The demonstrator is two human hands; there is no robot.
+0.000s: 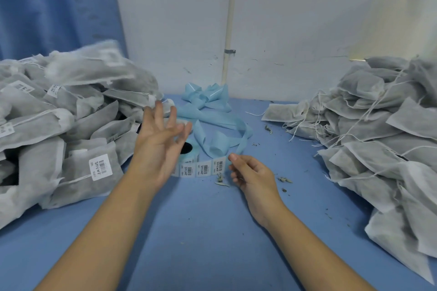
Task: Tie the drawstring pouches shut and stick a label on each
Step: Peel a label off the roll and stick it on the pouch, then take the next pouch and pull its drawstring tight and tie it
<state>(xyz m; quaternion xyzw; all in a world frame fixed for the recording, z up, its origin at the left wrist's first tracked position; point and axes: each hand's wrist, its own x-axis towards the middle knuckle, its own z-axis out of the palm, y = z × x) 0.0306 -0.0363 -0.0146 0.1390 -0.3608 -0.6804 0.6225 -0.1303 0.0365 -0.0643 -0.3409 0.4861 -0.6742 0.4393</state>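
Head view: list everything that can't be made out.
- Label roll: largely hidden behind the left hand.
- Top pouch on the left pile: motion-blurred, label unclear.
- Label strip: print too small.
- Right pile: cut off by the right edge.
- Right hand: contact with the strip unclear.

Grey non-woven pouches with white barcode labels lie heaped at the left (pixel 59 125); one blurred pouch (pixel 87 64) on top seems to be in the air. The right heap (pixel 378 125) trails loose white strings. Between them a label roll (pixel 203 169) shows a strip of labels, with its pale blue backing (pixel 208 111) curled behind.
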